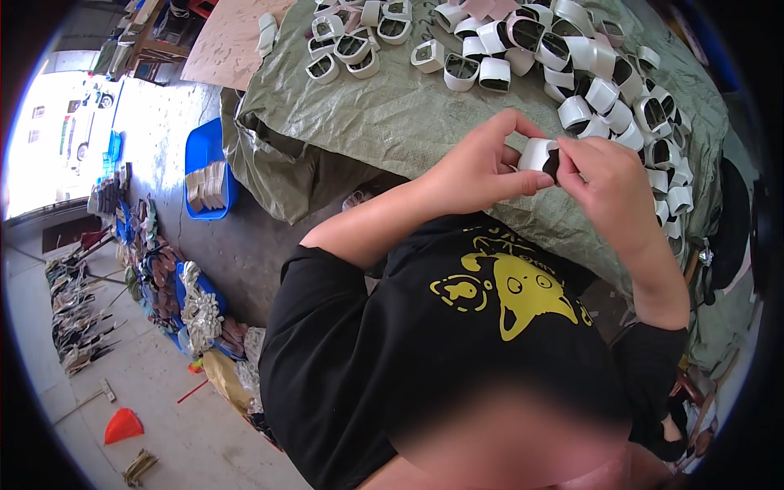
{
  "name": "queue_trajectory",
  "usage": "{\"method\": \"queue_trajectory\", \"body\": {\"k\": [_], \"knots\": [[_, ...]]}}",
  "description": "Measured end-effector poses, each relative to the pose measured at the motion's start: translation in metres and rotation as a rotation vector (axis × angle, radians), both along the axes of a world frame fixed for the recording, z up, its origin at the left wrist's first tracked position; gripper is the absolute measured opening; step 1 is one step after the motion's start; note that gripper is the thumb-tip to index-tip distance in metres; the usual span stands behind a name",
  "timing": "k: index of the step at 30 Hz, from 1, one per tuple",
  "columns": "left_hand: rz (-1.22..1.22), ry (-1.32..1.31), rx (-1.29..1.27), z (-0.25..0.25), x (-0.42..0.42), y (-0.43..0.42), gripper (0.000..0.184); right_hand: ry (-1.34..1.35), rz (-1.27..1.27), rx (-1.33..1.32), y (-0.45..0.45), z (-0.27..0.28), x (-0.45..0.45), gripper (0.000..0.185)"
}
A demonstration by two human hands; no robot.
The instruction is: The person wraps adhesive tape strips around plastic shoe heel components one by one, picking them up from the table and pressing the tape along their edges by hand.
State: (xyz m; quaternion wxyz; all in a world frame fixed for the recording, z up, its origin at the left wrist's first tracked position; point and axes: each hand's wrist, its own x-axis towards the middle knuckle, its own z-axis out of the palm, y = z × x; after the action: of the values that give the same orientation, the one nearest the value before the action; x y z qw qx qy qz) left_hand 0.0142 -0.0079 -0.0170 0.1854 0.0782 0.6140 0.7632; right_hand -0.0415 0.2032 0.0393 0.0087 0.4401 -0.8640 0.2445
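Both hands meet in front of my chest, over the near edge of the covered table. My left hand (494, 163) is closed round a small white block-shaped piece (536, 153) that looks like a covered shoe heel, with thumb and fingers on its sides. At its right end a dark, ragged-edged part (552, 164) shows. My right hand (603, 175) pinches that dark end between thumb and fingers. Beyond the hands lie many similar white pieces (603, 95), hollow-looking with dark inner faces.
A wrinkled green sheet (351, 114) covers the table. At its far left is a wooden board (233, 41). On the floor to the left stands a blue bin (202, 147) with stacked beige pieces, beside heaps of shoe parts (159, 282). A red dustpan (123, 425) lies lower left.
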Motion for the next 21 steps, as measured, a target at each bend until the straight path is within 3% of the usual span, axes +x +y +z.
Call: {"method": "queue_trajectory", "body": {"k": [7, 10, 11, 14, 19, 21], "knots": [[0.093, 0.014, 0.244, -0.008, -0.001, -0.001, 0.046, -0.438, -0.114, -0.222, -0.004, -0.002, -0.007, 0.021], [0.068, 0.052, 0.131, -0.008, 0.000, -0.001, 0.041, -0.041, 0.050, -0.267, -0.007, -0.009, -0.007, 0.021], [0.066, 0.052, 0.130, -0.009, -0.001, -0.001, 0.041, -0.041, 0.048, -0.267, -0.007, -0.007, -0.007, 0.021], [0.066, -0.032, 0.253, -0.013, -0.003, 0.002, 0.037, 0.290, 0.191, 0.024, -0.005, 0.003, -0.007, 0.022], [0.115, -0.146, 0.362, -0.015, -0.006, 0.006, 0.035, 0.300, 0.248, 0.000, 0.001, -0.003, -0.019, 0.024], [0.027, -0.067, 0.336, -0.019, -0.004, 0.002, 0.032, 0.023, 0.106, -0.184, 0.005, -0.001, -0.022, 0.025]]}}
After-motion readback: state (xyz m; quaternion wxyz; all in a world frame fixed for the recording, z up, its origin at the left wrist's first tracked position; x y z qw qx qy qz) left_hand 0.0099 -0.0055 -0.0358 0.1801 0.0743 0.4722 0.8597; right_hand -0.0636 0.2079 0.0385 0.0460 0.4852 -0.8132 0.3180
